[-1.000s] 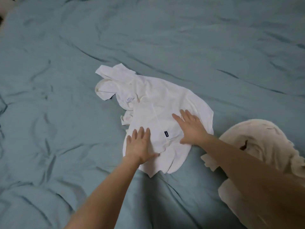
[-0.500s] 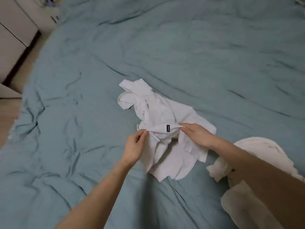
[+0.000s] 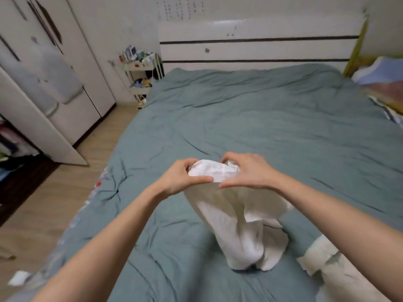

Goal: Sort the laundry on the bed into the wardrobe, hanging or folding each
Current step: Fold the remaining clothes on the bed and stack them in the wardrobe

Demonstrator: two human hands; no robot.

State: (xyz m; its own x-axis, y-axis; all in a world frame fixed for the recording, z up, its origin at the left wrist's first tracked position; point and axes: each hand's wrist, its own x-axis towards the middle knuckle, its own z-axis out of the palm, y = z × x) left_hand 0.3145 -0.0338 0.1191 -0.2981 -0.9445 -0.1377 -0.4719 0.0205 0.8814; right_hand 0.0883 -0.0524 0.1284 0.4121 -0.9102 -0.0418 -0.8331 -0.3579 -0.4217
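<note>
- Left hand (image 3: 182, 177) — fingers and thumb curled, pinching the top edge of the white shirt (image 3: 235, 219).
- Right hand (image 3: 246, 171) grips the same bunched edge just beside the left; fingertips curled over the fabric.
- Shirt is held up above the bed (image 3: 250, 118); its body hangs down, lower end touching the teal cover.
- Cream garment (image 3: 333, 271) lies on the bed at lower right, near the shirt's hem.
- Wardrobe (image 3: 43, 88) stands left, one door open — clothes inside too blurred to identify.
- Small white trolley (image 3: 141, 70) beside the headboard (image 3: 257, 44).
</note>
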